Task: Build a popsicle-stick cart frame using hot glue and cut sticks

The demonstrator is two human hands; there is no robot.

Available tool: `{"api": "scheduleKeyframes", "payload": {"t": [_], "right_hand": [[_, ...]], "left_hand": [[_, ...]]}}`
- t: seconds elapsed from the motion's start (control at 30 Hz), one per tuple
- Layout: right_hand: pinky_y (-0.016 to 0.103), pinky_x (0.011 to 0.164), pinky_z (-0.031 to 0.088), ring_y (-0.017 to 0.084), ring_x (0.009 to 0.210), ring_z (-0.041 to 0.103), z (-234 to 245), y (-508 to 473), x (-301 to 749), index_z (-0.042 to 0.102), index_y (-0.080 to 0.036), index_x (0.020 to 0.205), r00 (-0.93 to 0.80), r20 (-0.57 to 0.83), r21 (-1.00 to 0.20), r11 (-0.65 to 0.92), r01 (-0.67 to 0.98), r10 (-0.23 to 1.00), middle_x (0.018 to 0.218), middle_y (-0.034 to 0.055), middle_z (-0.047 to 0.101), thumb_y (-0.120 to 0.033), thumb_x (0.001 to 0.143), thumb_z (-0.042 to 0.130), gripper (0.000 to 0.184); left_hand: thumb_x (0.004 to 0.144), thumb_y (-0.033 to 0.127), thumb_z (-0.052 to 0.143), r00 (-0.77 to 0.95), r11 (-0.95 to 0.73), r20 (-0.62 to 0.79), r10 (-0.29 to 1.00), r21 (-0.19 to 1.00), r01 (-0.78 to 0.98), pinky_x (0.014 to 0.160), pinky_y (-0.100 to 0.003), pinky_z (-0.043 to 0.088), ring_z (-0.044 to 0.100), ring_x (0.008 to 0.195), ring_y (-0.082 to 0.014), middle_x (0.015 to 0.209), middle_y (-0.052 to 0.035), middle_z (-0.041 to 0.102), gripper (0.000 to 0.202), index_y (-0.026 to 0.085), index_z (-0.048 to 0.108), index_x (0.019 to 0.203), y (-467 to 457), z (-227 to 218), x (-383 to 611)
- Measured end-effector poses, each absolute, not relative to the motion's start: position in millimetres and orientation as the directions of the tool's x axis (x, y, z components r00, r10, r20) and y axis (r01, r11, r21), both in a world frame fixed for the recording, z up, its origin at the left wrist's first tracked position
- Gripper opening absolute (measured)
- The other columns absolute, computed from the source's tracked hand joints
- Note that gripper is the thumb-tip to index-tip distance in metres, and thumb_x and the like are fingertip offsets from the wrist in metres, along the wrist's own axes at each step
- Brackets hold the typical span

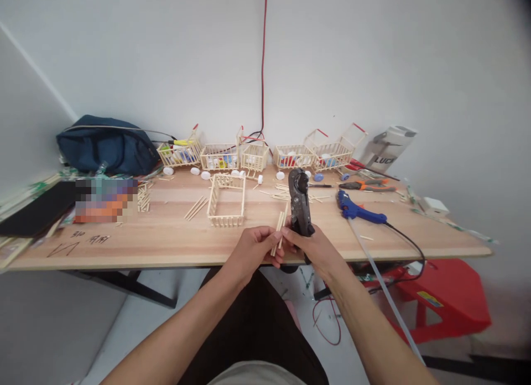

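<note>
Near the table's front edge, my left hand (pixel 259 245) pinches a few thin wooden sticks (pixel 280 230) that stand nearly upright. My right hand (pixel 305 241) is wrapped round a black hand cutter (pixel 299 199), its head pointing away from me. The thumb and fingertips of that hand also touch the sticks. Just beyond my left hand sits an open basket frame (pixel 226 219) built of the same sticks. A small row of loose sticks (pixel 196 208) lies to the left of the frame, and a scattered pile (pixel 282 192) lies behind the cutter.
Several stick-built toy shopping carts (pixel 219 157) line the wall. A blue glue gun (pixel 359 211) with a long glue stick (pixel 385 291) and orange-handled pliers (pixel 369 185) lie at right. At left are a blue bag (pixel 108 147) and a black flat item (pixel 41 208). A red stool (pixel 448 296) stands below.
</note>
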State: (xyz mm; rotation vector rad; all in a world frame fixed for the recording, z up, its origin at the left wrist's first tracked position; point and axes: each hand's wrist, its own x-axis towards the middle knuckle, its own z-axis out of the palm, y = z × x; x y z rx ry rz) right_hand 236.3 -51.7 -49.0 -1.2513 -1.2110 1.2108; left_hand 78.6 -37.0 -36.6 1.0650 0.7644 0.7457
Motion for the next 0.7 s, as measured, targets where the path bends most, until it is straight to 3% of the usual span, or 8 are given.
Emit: {"api": "scheduleKeyframes", "payload": {"t": [0.17, 0.37, 0.7], "right_hand": [[0.025, 0.050, 0.031, 0.011, 0.051, 0.040, -55.9, -44.4, 242.4, 0.050, -0.020, 0.065, 0.115, -0.012, -1.000, -0.015, 0.024, 0.993, 0.053, -0.0051, 0.046, -0.054, 0.076, 0.067, 0.041], [0.025, 0.049, 0.031, 0.011, 0.051, 0.041, -54.7, -43.1, 241.1, 0.052, -0.020, 0.069, 0.138, -0.031, -0.999, -0.029, -0.017, 0.990, 0.053, -0.0057, 0.046, -0.052, 0.074, 0.070, 0.037], [0.026, 0.053, 0.037, 0.012, 0.055, 0.044, -50.7, -43.3, 238.8, 0.057, -0.019, 0.073, 0.142, -0.006, -0.992, -0.023, 0.124, 0.990, 0.058, -0.0046, 0.049, -0.046, 0.073, 0.068, 0.030]], "left_hand": [[0.070, 0.053, 0.072, 0.540, 0.284, -0.179, 0.822, 0.951, -0.119, 0.051, -0.020, 0.049, 0.055, 0.048, -0.0080, 0.057, -0.0010, 0.060, 0.045, 0.011, 0.058, 0.065, -35.7, -37.2, 78.5], [0.069, 0.051, 0.074, 0.557, 0.369, -0.271, 0.785, 0.927, -0.068, 0.062, -0.023, 0.055, 0.068, 0.065, -0.0151, 0.073, -0.0090, 0.072, 0.044, 0.009, 0.069, 0.082, -32.0, -33.7, 81.0], [0.075, 0.048, 0.071, 0.606, 0.411, -0.300, 0.737, 0.910, -0.050, 0.064, -0.024, 0.057, 0.071, 0.068, -0.0162, 0.077, -0.0112, 0.074, 0.040, 0.009, 0.072, 0.084, -27.0, -34.3, 79.0]]}}
